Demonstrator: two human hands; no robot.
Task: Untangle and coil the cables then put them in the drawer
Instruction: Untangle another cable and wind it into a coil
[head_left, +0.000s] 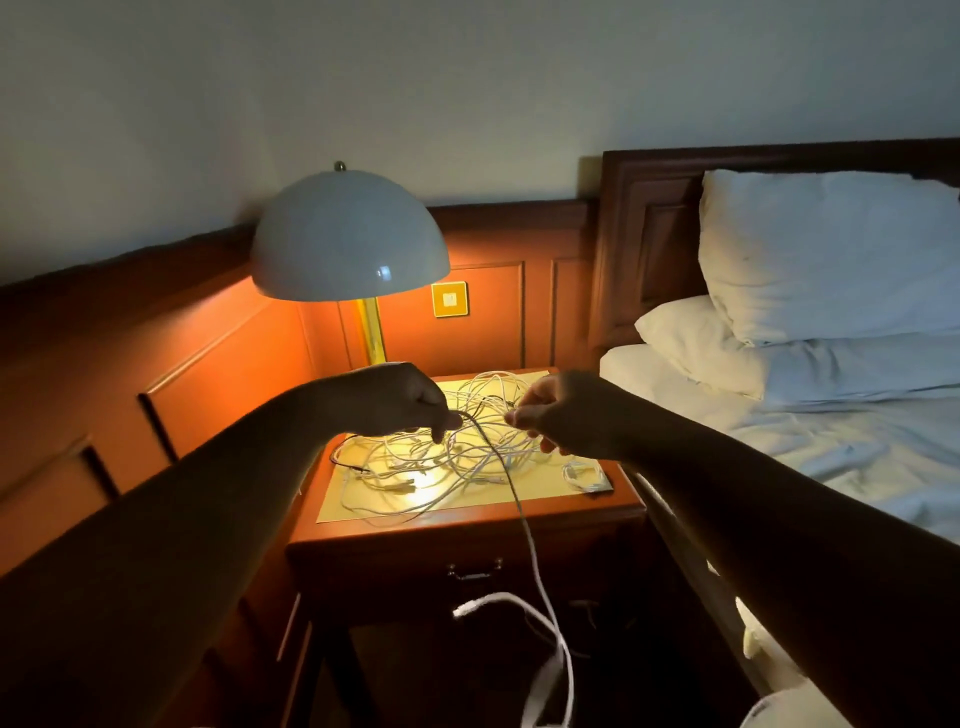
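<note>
— Fingers (441, 415) of our left hand (400, 400) curl tight around one white cable (524, 525), yes?

— Yes, and our right hand (550, 415) pinches another strand between thumb and fingertips, just right of the left one.

— Where does the rest lie?

— We see the tangle of cables (457, 457) spread over the nightstand (467, 519) top, under the lamp (350, 236). One cable hangs down past the near edge, in front of the closed drawer (475, 571).

— And to the right?

— We see the bed (831, 441) with two pillows (826, 254).
</note>
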